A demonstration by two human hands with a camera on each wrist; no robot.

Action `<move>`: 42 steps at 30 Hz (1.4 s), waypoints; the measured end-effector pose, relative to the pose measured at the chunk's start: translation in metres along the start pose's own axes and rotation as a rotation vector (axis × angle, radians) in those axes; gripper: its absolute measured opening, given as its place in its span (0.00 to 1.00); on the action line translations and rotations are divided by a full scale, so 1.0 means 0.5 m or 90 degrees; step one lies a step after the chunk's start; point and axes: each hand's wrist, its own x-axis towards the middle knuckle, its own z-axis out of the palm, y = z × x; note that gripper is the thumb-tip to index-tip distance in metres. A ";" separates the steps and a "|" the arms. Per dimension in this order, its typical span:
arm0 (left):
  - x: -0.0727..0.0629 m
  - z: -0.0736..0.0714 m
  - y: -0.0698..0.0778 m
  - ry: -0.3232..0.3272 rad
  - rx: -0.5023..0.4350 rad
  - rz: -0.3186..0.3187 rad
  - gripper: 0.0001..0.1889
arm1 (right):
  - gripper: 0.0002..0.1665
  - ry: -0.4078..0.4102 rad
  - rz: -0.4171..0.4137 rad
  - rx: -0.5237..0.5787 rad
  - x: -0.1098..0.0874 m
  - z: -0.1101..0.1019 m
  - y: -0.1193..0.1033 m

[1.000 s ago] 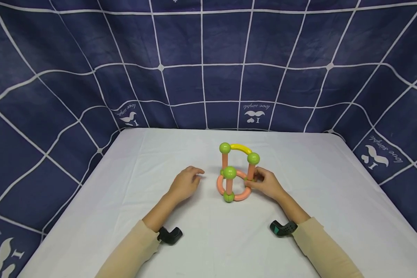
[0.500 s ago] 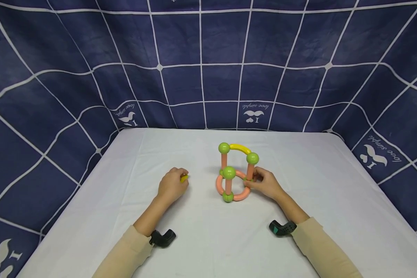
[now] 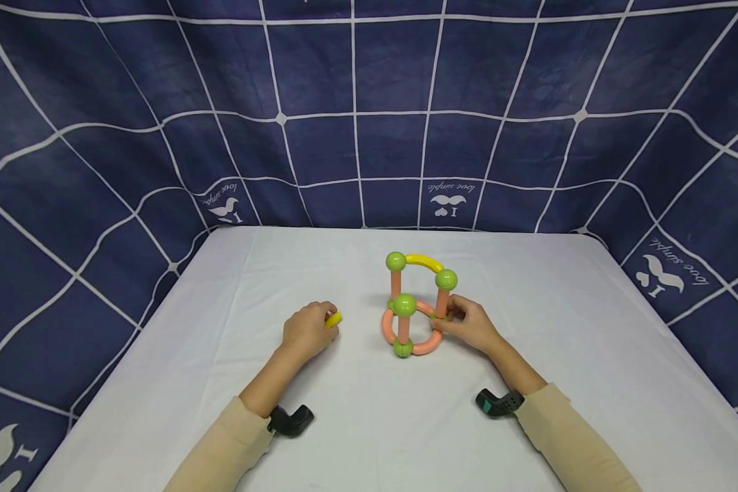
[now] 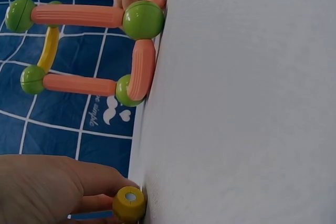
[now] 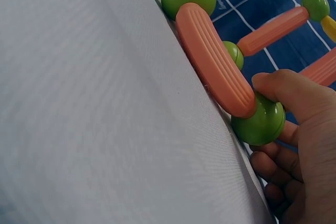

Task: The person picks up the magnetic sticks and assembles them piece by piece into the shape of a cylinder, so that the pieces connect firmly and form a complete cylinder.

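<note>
My left hand (image 3: 307, 331) pinches a short yellow magnetic rod (image 3: 333, 320) just over the tabletop, left of a small toy frame. In the left wrist view the rod's end (image 4: 129, 203) shows a round silvery tip; my fingers hide much of its length. The frame has a ring of curved orange rods (image 3: 427, 345) at the base and three upright orange rods topped by green balls (image 3: 404, 305). A curved yellow rod (image 3: 424, 262) joins the two rear top balls. My right hand (image 3: 470, 324) grips the base ball (image 5: 257, 121) on the right, thumb over it.
The white-covered table (image 3: 369, 424) spreads around the frame. A dark blue curtain (image 3: 320, 150) with white grid lines stands behind and at both sides. A black device (image 3: 292, 420) is strapped at each wrist.
My left hand has drawn away leftward from the frame, then come slightly back to the right, and the yellow rod now shows in its fingers. My right hand stays on the base ball.
</note>
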 end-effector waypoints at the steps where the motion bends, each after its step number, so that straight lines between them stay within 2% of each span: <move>1: 0.000 0.000 0.000 -0.007 0.004 0.000 0.16 | 0.13 -0.002 -0.002 0.000 -0.002 -0.002 -0.011; 6: 0.002 0.003 0.003 -0.014 -0.004 0.002 0.16 | 0.12 -0.011 0.000 -0.003 -0.013 -0.010 -0.062; 9: 0.005 0.003 0.008 -0.006 -0.028 0.002 0.17 | 0.11 -0.009 -0.003 -0.007 -0.015 -0.010 -0.064; 17: 0.012 -0.004 0.032 0.014 -0.090 0.009 0.17 | 0.15 0.011 -0.003 -0.007 0.003 0.002 0.017; 32: 0.029 -0.025 0.093 0.022 -0.178 -0.002 0.18 | 0.16 0.010 -0.004 -0.003 0.003 0.001 0.025; 42: 0.026 -0.042 0.121 0.047 -0.223 0.032 0.18 | 0.16 0.004 0.002 0.005 0.003 0.003 0.021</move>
